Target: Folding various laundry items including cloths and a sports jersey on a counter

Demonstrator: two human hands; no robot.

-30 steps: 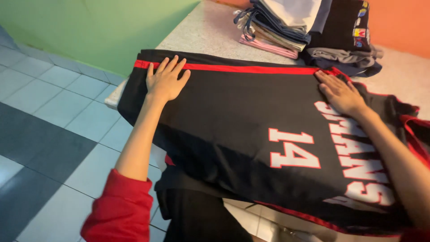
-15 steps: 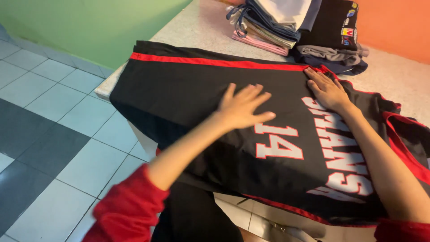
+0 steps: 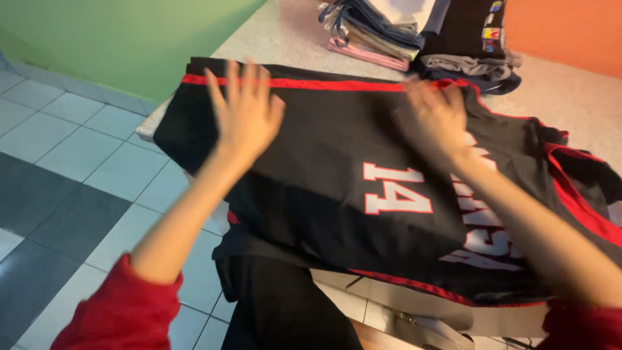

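A black sports jersey with red trim and white numerals lies spread flat on a speckled counter, its lower part hanging over the front edge. My left hand is flat and open on the jersey's left part near the red-striped hem, fingers spread. My right hand, blurred by motion, is open on the jersey's upper middle beside the lettering. Both forearms come out of red sleeves at the bottom of the view. Neither hand grips the cloth.
A pile of folded clothes sits at the back of the counter, next to dark folded garments. A green wall stands at the left, an orange wall at the back right. Grey and white floor tiles lie below.
My left hand slid from the jersey's far left corner to the middle, then back left toward the hem. My right hand shifted left along the top. The view moved closer.
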